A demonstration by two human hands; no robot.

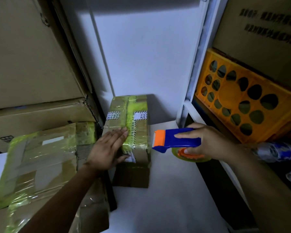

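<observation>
1. My left hand (110,148) lies flat with straight fingers, pressing on top of the small brown cardboard box banded in yellow-green tape (139,130). The box sits on the white tabletop (166,207), right under that palm and just left of my right hand (207,142).
2. My right hand is wrapped around the blue and orange plastic tape dispenser (176,139), index finger stretched along its blue body. The orange cutter end points at the box's right edge, close to it. I cannot tell whether they touch.
3. If I sweep the dispenser across the lid, its cutter heads straight for my left fingertips, which rest on the tape seam.
4. If my palm presses too lightly, the pull of the tape could drag or tip the box toward my right hand.
5. A slanted pass would probably wrinkle the strip or miss the seam.
6. The yellowish clear tape roll (190,156) is mostly covered by my right hand. I cannot see its free end or the blade's teeth.
7. The print on the box's white labels is too small to read, and my left hand covers the near left corner.
8. Left of my left wrist, the larger taped cardboard carton (40,165) is cut off by the frame.
9. Beyond my right hand, the holes of the orange plastic crate (232,93) are too dark to show its contents.
</observation>
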